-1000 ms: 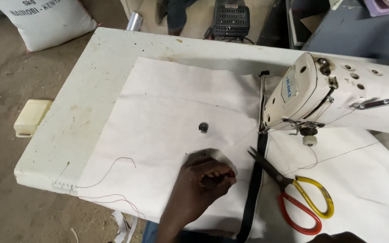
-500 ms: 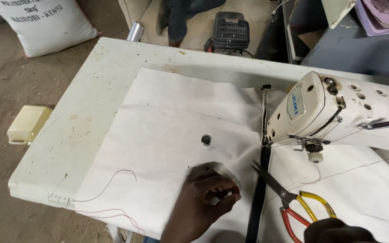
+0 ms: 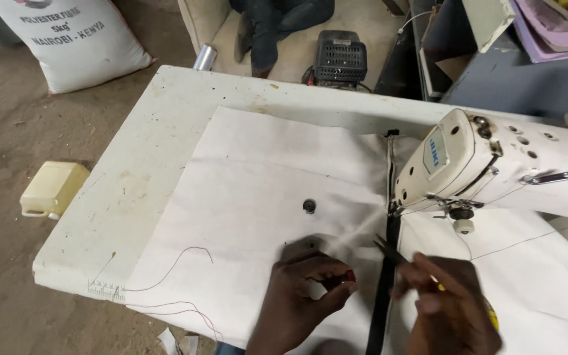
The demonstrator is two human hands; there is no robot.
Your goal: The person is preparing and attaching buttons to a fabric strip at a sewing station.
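My left hand point(image 3: 304, 296) rests on the white cloth point(image 3: 251, 197) near the table's front edge. Its fingertips are pinched together on a thin pale thread point(image 3: 356, 233) that shows as a blurred streak running up toward the needle of the white sewing machine point(image 3: 468, 164). My right hand point(image 3: 448, 306) is just to the right and grips scissors point(image 3: 386, 248) with yellow and red handles. The dark blades point up-left at the thread, beside a black strap point(image 3: 381, 296) that lies across the cloth.
A small black round fitting point(image 3: 308, 206) sits in the cloth's middle. Loose red thread point(image 3: 179, 263) trails at the front left edge. On the floor are a white sack point(image 3: 73, 39), a yellow container point(image 3: 54, 189) and a black motor point(image 3: 340, 59). Another person's legs point(image 3: 277, 26) are beyond the table.
My right hand came into view from the lower right and picked up the scissors that lay on the cloth, bringing the blades toward the thread. My left hand stayed in place.
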